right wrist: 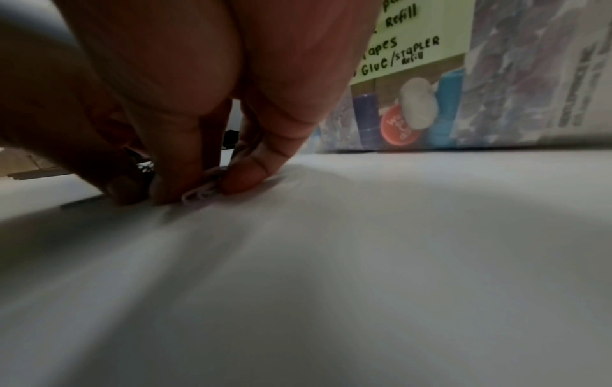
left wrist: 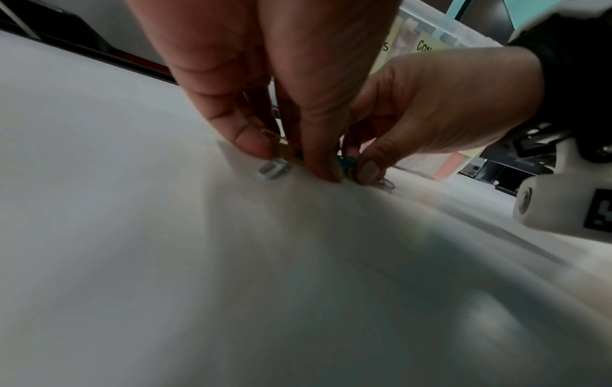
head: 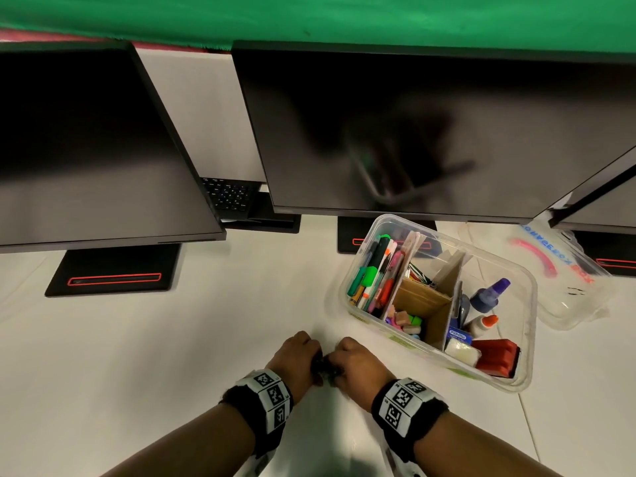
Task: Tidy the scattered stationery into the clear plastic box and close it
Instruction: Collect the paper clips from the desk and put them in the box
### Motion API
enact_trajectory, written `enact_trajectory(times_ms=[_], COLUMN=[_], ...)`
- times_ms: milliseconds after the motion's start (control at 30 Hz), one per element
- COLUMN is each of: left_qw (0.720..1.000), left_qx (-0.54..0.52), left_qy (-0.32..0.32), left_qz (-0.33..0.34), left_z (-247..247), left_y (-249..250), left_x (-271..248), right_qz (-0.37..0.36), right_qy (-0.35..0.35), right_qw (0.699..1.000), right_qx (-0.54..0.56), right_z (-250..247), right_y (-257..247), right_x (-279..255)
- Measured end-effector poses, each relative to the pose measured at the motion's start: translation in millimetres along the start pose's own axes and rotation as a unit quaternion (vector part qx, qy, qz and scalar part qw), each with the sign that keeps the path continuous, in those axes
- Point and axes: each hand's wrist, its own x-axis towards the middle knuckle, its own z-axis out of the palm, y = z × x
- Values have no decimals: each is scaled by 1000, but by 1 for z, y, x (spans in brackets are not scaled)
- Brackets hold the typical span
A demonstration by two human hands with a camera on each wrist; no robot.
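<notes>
Both hands meet fingertip to fingertip on the white table, gathering a small heap of paper clips [left wrist: 276, 167] and dark binder clips [head: 325, 366]. My left hand [head: 299, 356] curls its fingers round the left side of the heap. My right hand [head: 354, 361] pinches clips [right wrist: 198, 193] on the right side. The clear plastic box [head: 516, 376] stands open to the right, divided by cardboard, with pens [head: 373, 273], erasers, glue bottles [head: 488, 294] and a red stapler [head: 497, 356] inside. Its clear lid [head: 568, 287] lies further right.
Two dark monitors [head: 430, 132] stand behind on black bases [head: 113, 270], and a keyboard [head: 229, 194] shows between them. The box's near wall [right wrist: 529, 78] carries a green label, close to my right hand.
</notes>
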Motion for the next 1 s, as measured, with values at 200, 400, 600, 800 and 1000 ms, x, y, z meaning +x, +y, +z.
enact_trajectory(times_ms=[200, 400, 600, 800, 1000], left_qw=[1000, 1000, 998, 997, 990], left_qx=[18, -5, -55, -60, -112], left_qy=[-8, -3, 17, 35, 80], left_qz=[23, 15, -4, -22, -7], left_z=[3, -6, -19, -29, -51], left_y=[0, 3, -8, -9, 6], left_x=[1, 2, 1, -2, -4], right_qz=[10, 37, 43, 4, -17], right_qy=[3, -7, 34, 84, 183], right_qw=[1000, 999, 999, 996, 979], right_qx=[-21, -38, 0, 29, 93], right_z=[-1, -11, -26, -43, -98], right_y=[0, -7, -11, -31, -50], right_x=[3, 3, -13, -26, -41])
